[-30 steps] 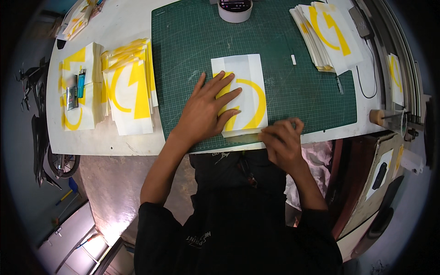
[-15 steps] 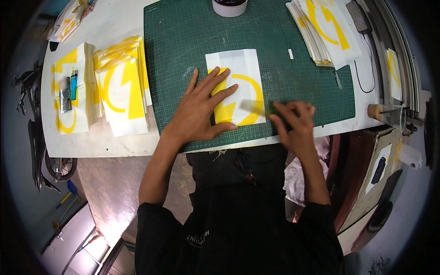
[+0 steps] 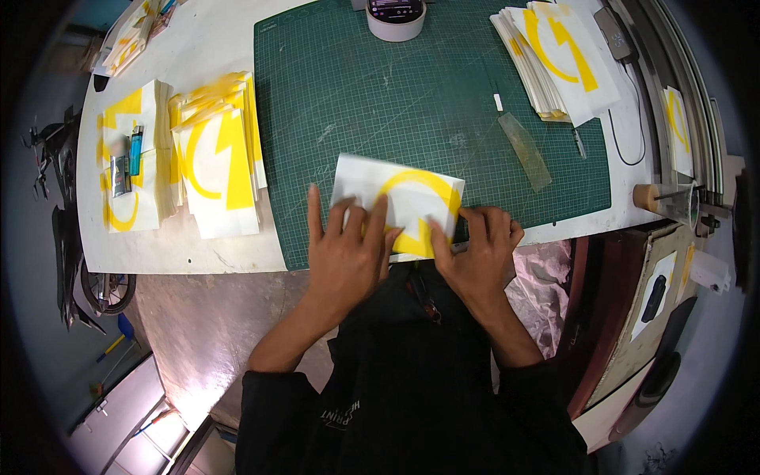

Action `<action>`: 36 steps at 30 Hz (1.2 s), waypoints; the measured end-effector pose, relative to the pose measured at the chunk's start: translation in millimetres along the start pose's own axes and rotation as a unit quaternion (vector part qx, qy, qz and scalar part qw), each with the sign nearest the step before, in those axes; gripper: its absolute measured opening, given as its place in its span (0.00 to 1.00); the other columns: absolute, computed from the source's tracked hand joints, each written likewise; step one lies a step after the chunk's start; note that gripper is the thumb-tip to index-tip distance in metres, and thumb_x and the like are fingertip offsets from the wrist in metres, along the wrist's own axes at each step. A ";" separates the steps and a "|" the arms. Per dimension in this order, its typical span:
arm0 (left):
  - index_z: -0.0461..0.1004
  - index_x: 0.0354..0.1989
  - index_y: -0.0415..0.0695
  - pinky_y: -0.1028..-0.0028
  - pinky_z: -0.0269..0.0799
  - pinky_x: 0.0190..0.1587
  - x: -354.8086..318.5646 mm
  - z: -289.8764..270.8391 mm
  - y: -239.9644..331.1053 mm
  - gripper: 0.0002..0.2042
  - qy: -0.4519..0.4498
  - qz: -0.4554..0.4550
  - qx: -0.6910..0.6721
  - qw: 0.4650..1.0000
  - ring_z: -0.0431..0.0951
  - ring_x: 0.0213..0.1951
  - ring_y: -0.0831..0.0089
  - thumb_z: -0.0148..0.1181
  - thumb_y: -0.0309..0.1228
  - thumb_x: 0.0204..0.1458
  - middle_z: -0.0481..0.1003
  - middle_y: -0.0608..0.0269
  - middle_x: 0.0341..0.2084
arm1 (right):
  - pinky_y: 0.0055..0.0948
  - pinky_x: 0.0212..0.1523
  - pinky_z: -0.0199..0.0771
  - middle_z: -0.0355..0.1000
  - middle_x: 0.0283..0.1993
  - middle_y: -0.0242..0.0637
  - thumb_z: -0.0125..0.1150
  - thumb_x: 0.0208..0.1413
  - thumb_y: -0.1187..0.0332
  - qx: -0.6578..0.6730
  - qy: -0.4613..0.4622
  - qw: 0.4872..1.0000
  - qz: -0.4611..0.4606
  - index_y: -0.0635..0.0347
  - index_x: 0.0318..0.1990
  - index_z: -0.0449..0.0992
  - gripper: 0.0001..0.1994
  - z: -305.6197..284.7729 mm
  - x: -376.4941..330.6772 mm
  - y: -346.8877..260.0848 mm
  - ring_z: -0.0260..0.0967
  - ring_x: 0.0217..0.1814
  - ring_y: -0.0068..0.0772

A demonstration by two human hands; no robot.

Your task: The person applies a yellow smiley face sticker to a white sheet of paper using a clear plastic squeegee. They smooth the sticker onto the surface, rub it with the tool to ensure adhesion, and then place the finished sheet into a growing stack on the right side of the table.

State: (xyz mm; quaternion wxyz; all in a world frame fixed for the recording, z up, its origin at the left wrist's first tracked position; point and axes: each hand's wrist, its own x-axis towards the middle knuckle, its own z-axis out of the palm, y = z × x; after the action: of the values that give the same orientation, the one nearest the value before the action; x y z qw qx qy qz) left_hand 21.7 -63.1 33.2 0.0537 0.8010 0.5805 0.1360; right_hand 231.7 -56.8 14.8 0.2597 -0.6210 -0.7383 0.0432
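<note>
A white paper sheet with yellow print (image 3: 416, 190) lies tilted at the near edge of the green cutting mat, slightly blurred. My left hand (image 3: 348, 245) grips its left lower part between thumb and fingers, the little finger sticking out apart. At the sheet's lower right corner, my right hand (image 3: 480, 249) pinches it, with the thumb on top and the other fingers curled at the edge. A flat translucent strip (image 3: 524, 150) rests on the mat, beyond my right hand and touched by neither hand.
Stacks of yellow-printed white paper stand at the left (image 3: 218, 158) and far right (image 3: 550, 55). A blue lighter (image 3: 136, 150) and a small tube (image 3: 120, 174) lie on the leftmost stack. A phone (image 3: 394, 9) sits on a white round holder at the mat's far side. A cable (image 3: 625, 119) runs along the right.
My right hand has let go of the translucent strip, now lying on the mat, and taken hold of the sheet. The sheet has turned and come nearer to me.
</note>
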 end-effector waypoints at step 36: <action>0.71 0.60 0.33 0.55 0.69 0.63 -59.3 -34.5 -161.6 0.23 0.330 -0.419 -0.120 0.837 0.74 0.59 0.45 0.66 0.37 0.64 0.73 0.38 0.56 | 0.33 0.53 0.80 0.81 0.51 0.53 0.70 0.59 0.69 0.633 -0.314 0.645 0.291 0.77 0.57 0.75 0.23 102.7 136.7 -220.3 0.80 0.53 0.38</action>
State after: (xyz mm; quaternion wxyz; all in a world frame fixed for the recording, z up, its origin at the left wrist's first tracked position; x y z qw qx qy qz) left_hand -153.0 -69.8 17.5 0.0068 0.3759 0.8231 0.4256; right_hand -23.1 48.6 56.5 0.3164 -0.4373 -0.3496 0.7658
